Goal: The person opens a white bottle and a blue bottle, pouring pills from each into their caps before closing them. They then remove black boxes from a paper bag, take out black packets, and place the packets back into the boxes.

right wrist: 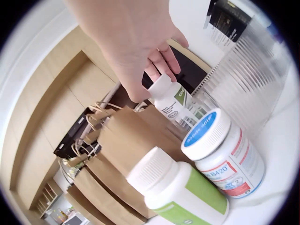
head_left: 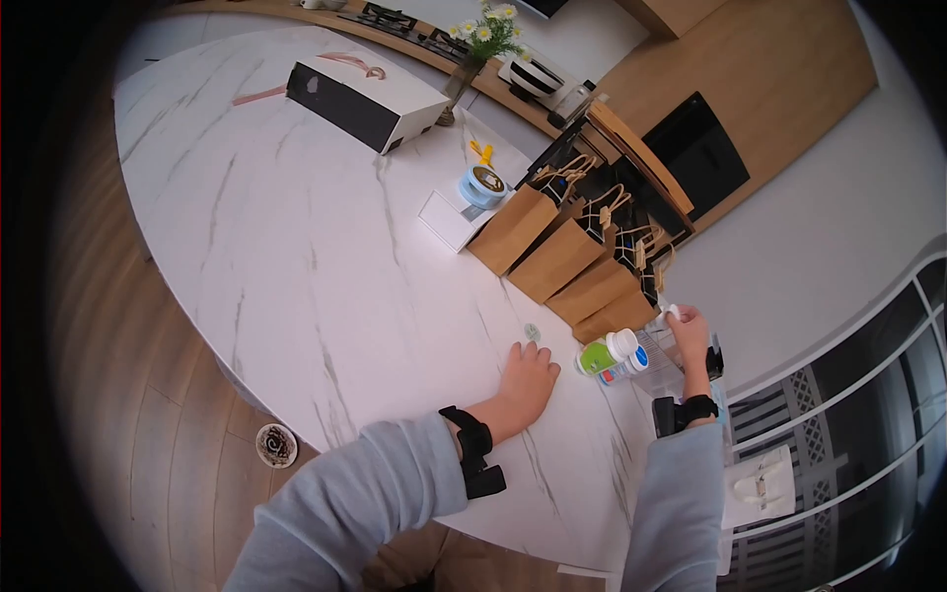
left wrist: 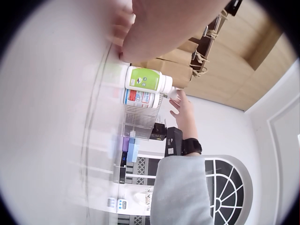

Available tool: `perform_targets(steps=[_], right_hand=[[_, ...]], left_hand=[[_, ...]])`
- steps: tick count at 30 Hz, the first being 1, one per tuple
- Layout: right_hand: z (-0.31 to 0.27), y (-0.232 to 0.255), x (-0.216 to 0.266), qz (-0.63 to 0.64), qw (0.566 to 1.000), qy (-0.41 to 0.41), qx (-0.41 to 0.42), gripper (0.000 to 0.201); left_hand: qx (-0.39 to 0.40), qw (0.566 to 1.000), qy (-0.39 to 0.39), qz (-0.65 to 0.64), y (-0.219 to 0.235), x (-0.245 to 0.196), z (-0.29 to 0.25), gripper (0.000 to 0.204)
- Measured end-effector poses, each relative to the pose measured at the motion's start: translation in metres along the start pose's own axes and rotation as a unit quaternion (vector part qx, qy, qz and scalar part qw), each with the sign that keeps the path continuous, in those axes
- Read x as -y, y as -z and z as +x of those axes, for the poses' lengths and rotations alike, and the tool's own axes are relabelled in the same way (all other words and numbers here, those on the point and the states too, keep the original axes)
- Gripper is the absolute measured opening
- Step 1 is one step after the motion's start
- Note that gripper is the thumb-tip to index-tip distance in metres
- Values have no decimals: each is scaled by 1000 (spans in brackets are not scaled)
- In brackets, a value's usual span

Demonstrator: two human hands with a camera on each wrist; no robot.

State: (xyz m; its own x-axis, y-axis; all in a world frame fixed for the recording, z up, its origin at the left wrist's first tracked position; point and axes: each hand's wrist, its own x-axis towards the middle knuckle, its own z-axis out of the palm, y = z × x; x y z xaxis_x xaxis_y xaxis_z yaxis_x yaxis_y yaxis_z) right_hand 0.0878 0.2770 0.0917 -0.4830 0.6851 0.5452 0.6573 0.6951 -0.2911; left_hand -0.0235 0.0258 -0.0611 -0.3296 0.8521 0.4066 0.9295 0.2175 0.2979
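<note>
My right hand (head_left: 692, 338) pinches the white cap of a small white pill bottle (right wrist: 174, 102) with a green-banded label. That bottle is by a clear ribbed plastic bin (right wrist: 248, 70), whose wall partly covers its base. Nearer stand two more bottles: a white one with a bright green label (right wrist: 199, 194) and a white one with a blue-topped cap (right wrist: 232, 164) and red and blue print. My left hand (head_left: 528, 385) rests on the marble-patterned table (head_left: 296, 257), fingers loosely extended. Just past its fingertips lies a small round greenish disc (head_left: 533, 332).
Several brown paper bags (head_left: 557, 261) with twisted handles stand in a row beyond the bottles. Farther off are a white frame-like card (head_left: 449, 222), a blue round tin (head_left: 481, 187), a black-and-white box (head_left: 370, 104) and a flower vase (head_left: 462, 79). A white bag (head_left: 764, 488) is at right.
</note>
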Motion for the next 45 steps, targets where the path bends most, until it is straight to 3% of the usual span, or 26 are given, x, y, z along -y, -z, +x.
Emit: perform_targets(steps=[3, 7, 9, 11, 12, 14, 17, 19, 21, 23, 24, 26, 30, 33, 35, 36, 39, 41, 42, 44, 45], right_hand=[[-4, 30, -2, 45, 994, 60, -74, 30], [-52, 65, 12, 59, 993, 61, -85, 27], [-87, 65, 11, 334, 941, -28, 38, 25], [-128, 54, 26, 402, 906, -91, 100, 23], [-146, 45, 33, 410, 897, -119, 115, 23], [-171, 27, 41, 426, 883, -151, 125, 23], [-195, -3, 43, 493, 842, -160, 151, 25], [-205, -25, 40, 594, 765, -204, 142, 26], [-211, -33, 40, 597, 755, -217, 162, 24], [-211, -29, 41, 556, 793, -172, 177, 18], [-210, -28, 35, 568, 787, -178, 165, 18], [-210, -27, 26, 545, 791, -143, 238, 16], [-214, -16, 35, 542, 789, -186, 220, 15], [-214, -16, 37, 568, 789, -141, 186, 14], [-214, -14, 38, 594, 779, -96, 177, 13], [-214, -12, 38, 602, 775, -101, 165, 13], [-215, -12, 35, 596, 778, -84, 180, 16], [-215, -15, 33, 554, 821, 10, 136, 25], [-214, -14, 31, 559, 819, 7, 128, 25], [-213, -10, 26, 625, 763, 35, 165, 29], [-212, -7, 27, 628, 761, 32, 159, 29]], left_hand=[[-11, 1000, -11, -25, 0, 2, 1, 21], [-11, 995, 1, -97, 7, -1, 0, 30], [-12, 989, 1, -151, 18, -3, -1, 38], [-4, 956, -9, -294, 27, -6, -1, 54], [0, 957, -15, -291, 24, -8, -1, 54], [38, 884, -63, -461, 17, -11, -1, 62], [41, 901, -97, -422, 16, -9, -2, 57], [59, 918, -96, -381, 20, -5, -1, 53], [80, 934, -99, -333, 27, -4, 0, 50], [68, 942, -109, -309, 33, -7, -1, 46], [80, 944, -118, -297, 35, -9, 0, 46], [107, 935, -115, -318, 38, -12, 1, 45], [130, 927, -130, -327, 38, -17, 0, 45], [161, 915, -102, -355, 39, -20, 1, 45], [263, 877, 49, -399, 47, -24, 1, 43], [272, 880, 44, -388, 46, -25, 1, 43], [260, 852, 48, -452, 36, -21, 0, 41], [229, 830, 68, -503, 32, -20, 0, 39], [235, 833, 66, -497, 32, -19, 0, 39], [209, 850, 58, -481, 33, -20, 0, 39], [214, 851, 56, -476, 35, -22, 0, 39]])
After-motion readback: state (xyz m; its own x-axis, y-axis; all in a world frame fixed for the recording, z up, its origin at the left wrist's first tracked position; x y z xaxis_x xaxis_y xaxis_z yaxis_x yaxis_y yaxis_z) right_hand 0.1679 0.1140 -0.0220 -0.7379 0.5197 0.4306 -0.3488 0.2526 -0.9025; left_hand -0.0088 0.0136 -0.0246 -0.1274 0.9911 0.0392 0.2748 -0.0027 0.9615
